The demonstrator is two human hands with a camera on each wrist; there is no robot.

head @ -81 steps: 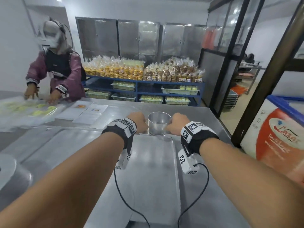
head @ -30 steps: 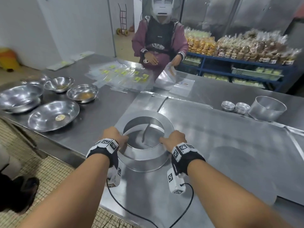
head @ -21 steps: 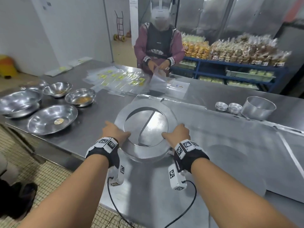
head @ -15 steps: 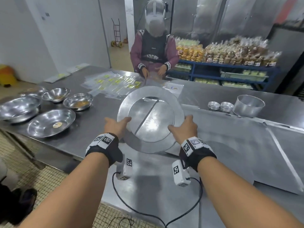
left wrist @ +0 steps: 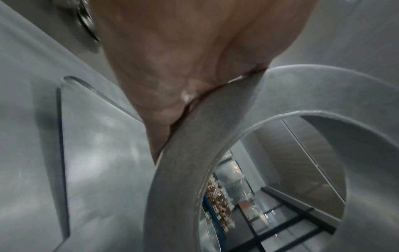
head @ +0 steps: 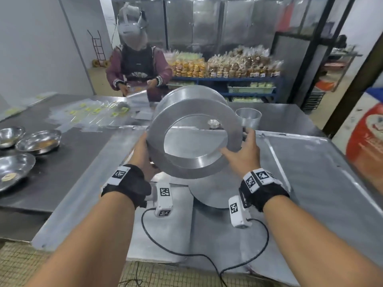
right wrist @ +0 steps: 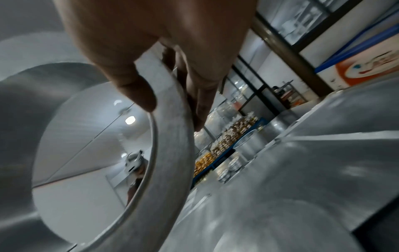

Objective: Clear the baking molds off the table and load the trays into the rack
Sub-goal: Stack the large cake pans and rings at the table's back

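Observation:
A large round metal ring mold (head: 157,131) hangs above the table, tipped up so its opening faces me. My left hand (head: 142,150) holds its left outer wall, fingers hidden behind the metal; in the left wrist view the palm (left wrist: 183,59) lies against the ring mold (left wrist: 179,170). My right hand (head: 246,150) grips the right side. In the right wrist view the thumb (right wrist: 138,88) lies on the front rim (right wrist: 172,153) and the fingers curl behind. A small cylindrical mold (head: 248,119) and stacked little molds (head: 214,123) stand farther back.
Flat metal trays (head: 310,172) cover the table under my arms, with a round metal disc (head: 209,195) below the ring. Steel bowls (head: 38,139) sit at the left. Another person (head: 136,67) works at the far side. Shelves of packed bread stand behind.
The ring mold lay flat on the table a second ago; both hands have lifted it, tipped it upright and carried it to the right, toward the small molds.

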